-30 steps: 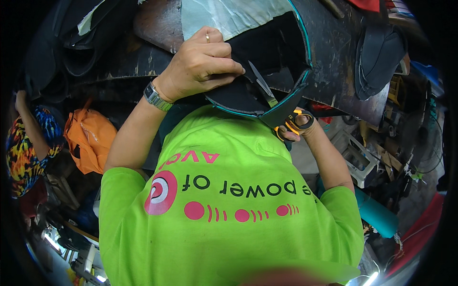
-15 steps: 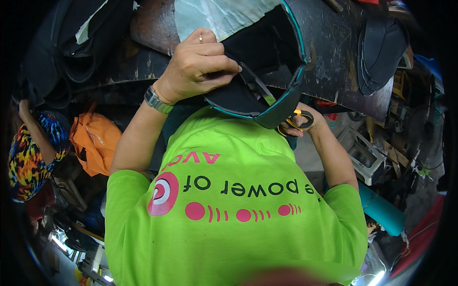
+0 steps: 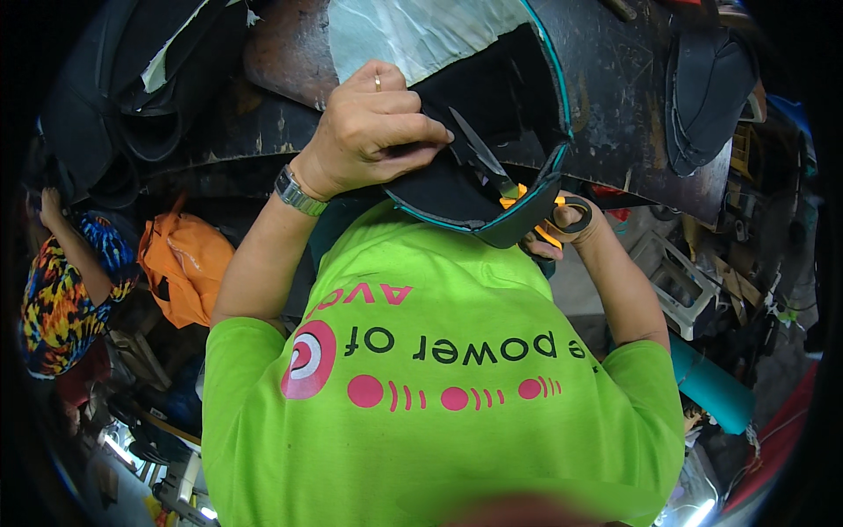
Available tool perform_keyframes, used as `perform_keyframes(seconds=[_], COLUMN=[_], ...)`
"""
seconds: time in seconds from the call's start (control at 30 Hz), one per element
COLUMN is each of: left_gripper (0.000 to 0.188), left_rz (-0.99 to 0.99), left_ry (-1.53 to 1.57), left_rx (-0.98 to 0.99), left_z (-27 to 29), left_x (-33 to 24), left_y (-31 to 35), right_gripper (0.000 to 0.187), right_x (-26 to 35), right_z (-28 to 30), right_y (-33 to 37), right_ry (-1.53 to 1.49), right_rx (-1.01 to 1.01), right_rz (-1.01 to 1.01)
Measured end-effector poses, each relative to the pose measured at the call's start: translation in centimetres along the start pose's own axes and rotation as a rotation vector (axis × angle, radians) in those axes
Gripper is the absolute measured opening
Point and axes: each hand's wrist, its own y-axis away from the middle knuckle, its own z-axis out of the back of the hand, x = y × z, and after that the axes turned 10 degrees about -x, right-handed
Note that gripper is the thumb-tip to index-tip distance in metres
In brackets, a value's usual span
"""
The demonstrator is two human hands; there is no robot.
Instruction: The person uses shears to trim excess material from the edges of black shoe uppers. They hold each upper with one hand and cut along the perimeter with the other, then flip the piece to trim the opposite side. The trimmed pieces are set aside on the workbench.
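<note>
A black fabric piece (image 3: 518,230), hollow like a bag or pouch and edged in teal, sits at the table edge against my body. My left hand (image 3: 373,132) is closed in a pinch on the black fabric inside its opening; the fingertips partly hide what they grip. Scissors (image 3: 479,149) with orange and black handles are in my right hand (image 3: 571,224), low on the right side of the piece. Their dark blades lie inside the opening, pointing up toward my left fingertips. The rim of the piece hides part of the handles.
The dark, worn table (image 3: 606,88) carries a pale crumpled sheet (image 3: 421,39), a stack of black cut pieces (image 3: 711,101) at right and black bags (image 3: 97,97) at left. An orange bag (image 3: 184,268) and a person in a patterned shirt (image 3: 66,290) are at left.
The scissors have shifted inside the black piece, so more blade and some orange handle show above the rim. My left hand keeps its pinch.
</note>
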Motion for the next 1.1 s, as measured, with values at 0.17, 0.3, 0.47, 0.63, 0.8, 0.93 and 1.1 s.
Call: perform_keyframes(seconds=[0.17, 0.3, 0.47, 0.63, 0.8, 0.93, 1.1], left_gripper=[0.026, 0.024, 0.023, 0.022, 0.016, 0.014, 0.011], left_rz=[0.004, 0.012, 0.022, 0.05, 0.142, 0.268, 0.448], left_ry=[0.016, 0.039, 0.05, 0.093, 0.15, 0.258, 0.361], left_rx=[0.007, 0.017, 0.018, -0.022, -0.074, -0.133, -0.208], left_z=[0.0, -0.1, -0.1, 0.0, 0.0, 0.4, 0.5], left_x=[0.0, 0.1, 0.1, 0.0, 0.1, 0.4, -0.1], left_y=[0.0, 0.0, -0.1, -0.1, 0.1, 0.4, 0.3], right_gripper=[0.066, 0.064, 0.062, 0.057, 0.051, 0.044, 0.032], right_x=[0.4, 0.1, -0.1, 0.1, -0.1, 0.6, 2.8], right_z=[-0.4, -0.4, -0.5, -0.9, -1.0, -1.5, -4.1], right_y=[-0.4, -1.1, -1.5, -1.4, -1.4, -1.7, -0.9], right_ry=[0.015, -0.01, -0.036, -0.009, 0.065, 0.168, 0.522], right_rx=[-0.004, -0.026, -0.064, -0.078, -0.151, -0.193, -0.448], right_rz=[0.017, 0.047, 0.05, 0.048, 0.036, 0.062, -0.039])
